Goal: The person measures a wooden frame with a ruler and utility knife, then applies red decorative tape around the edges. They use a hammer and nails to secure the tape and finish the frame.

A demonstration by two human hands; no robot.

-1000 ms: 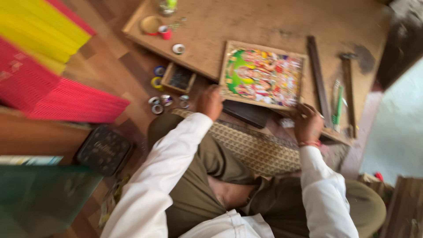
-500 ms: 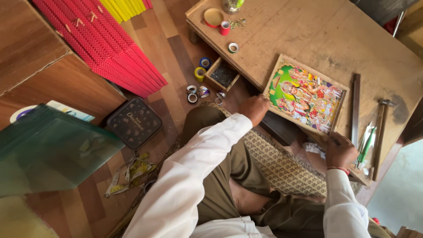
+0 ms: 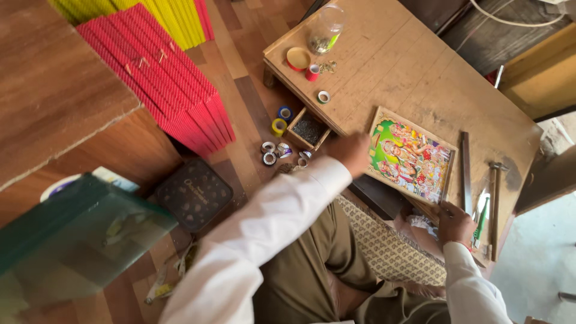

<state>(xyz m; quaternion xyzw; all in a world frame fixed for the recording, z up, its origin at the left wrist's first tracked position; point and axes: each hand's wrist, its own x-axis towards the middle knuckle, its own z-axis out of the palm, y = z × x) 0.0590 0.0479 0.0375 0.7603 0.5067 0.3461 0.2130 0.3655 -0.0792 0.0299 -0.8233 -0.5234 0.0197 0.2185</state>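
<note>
Framed pic (image 3: 411, 157) lies flat on low wood table (image 3: 408, 66), near edge. My L hand (image 3: 351, 153) grips its left side, fingers curled; R hand (image 3: 455, 223) pinches btm corner. Judgement: keep both grips even, lift level, avoid hammer (image 3: 495, 204) alongside.

Left arm: sleeved in white cloth, stretched forward and away from the body, elbow nearly straight.
Left hand (image 3: 350, 153): blurred, fingers curled downward, knuckles up; grip cannot be made out.
Right arm: bent, white-sleeved forearm angled up from the lower right, a thin red band at the wrist.
Right hand (image 3: 454, 223): back facing the camera, fingers curled loosely, fingertips hidden.
Legs: folded, in olive trousers.
</note>
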